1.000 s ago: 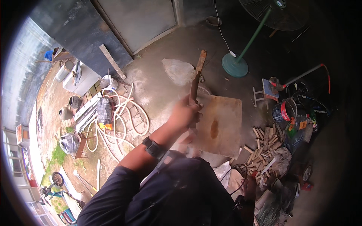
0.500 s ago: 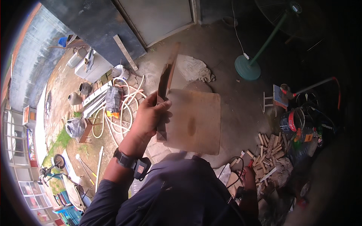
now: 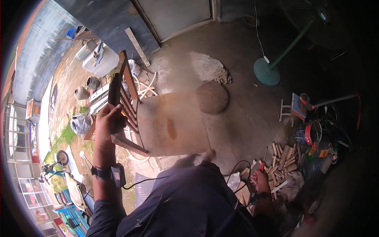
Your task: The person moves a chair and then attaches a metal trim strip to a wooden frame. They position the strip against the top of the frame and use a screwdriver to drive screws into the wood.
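Note:
A wooden chair with a worn tan seat (image 3: 173, 128) and a slatted backrest (image 3: 128, 106) is in front of me, to the left. My left hand (image 3: 111, 120) grips the dark top rail of that backrest, fingers wrapped round it. Low on the right, my right hand (image 3: 260, 182) is closed on a screwdriver (image 3: 262, 166) with a red handle, its thin shaft pointing up. Beside that hand lies a heap of short wood pieces (image 3: 281, 161). A round brown disc (image 3: 213, 97) rests on the floor just past the seat's right edge.
A crumpled pale cloth (image 3: 211, 68) lies on the floor ahead. Farther right stand a green fan base (image 3: 267, 72), a small stool (image 3: 299, 106) and a dark bucket with a red label (image 3: 304, 133). Pale hose (image 3: 148, 89) and pots (image 3: 81, 93) are on the left.
My left hand has swung the chair leftward and turned it, so its backrest slats now show and the round disc is uncovered. The right hand still holds the screwdriver, slightly raised.

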Motion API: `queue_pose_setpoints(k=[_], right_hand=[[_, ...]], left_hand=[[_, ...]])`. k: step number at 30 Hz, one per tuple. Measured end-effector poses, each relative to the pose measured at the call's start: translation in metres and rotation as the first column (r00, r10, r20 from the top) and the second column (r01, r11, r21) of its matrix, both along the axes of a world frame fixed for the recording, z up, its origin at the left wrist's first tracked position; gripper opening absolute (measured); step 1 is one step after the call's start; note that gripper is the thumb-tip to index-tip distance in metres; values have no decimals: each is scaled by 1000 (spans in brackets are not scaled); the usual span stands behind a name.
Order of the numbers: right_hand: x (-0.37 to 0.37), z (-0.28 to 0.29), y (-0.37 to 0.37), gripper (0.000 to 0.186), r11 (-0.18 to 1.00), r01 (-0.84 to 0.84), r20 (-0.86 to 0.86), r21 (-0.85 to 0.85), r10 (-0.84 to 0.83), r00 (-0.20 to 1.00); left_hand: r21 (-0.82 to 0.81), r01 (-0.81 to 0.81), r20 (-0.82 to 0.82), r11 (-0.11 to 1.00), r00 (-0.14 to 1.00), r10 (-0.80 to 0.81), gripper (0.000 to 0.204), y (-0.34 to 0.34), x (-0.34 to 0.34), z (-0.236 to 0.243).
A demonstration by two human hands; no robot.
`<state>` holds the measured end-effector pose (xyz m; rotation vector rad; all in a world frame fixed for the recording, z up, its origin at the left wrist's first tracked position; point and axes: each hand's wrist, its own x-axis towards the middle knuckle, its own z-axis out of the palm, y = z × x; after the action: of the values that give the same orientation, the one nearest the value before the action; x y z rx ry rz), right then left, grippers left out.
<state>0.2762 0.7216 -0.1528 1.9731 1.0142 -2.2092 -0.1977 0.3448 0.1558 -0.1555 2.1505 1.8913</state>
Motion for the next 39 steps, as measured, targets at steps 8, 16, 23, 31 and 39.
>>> queue_pose_setpoints(k=[8, 16, 23, 31, 39], right_hand=[[-88, 8, 17, 14, 989, -118, 60, 89, 113, 992], [-185, 15, 19, 18, 985, -124, -60, 117, 132, 989], [-222, 14, 41, 15, 993, -89, 34, 78, 86, 996], [-296, 29, 83, 16, 995, 49, 62, 92, -54, 997], [-368, 37, 128, 20, 972, 195, -126, 135, -178, 976]], left_hand=[[29, -148, -141, 988, 978, 151, 15, -43, -50, 6], [140, -168, -160, 976, 969, 190, 52, -36, -148, -5], [183, -84, -234, 979, 964, 127, 62, 43, -252, 7], [174, -20, -347, 985, 934, 80, 59, 177, -355, 35], [443, 157, -397, 883, 917, 36, 65, 281, -456, 22]])
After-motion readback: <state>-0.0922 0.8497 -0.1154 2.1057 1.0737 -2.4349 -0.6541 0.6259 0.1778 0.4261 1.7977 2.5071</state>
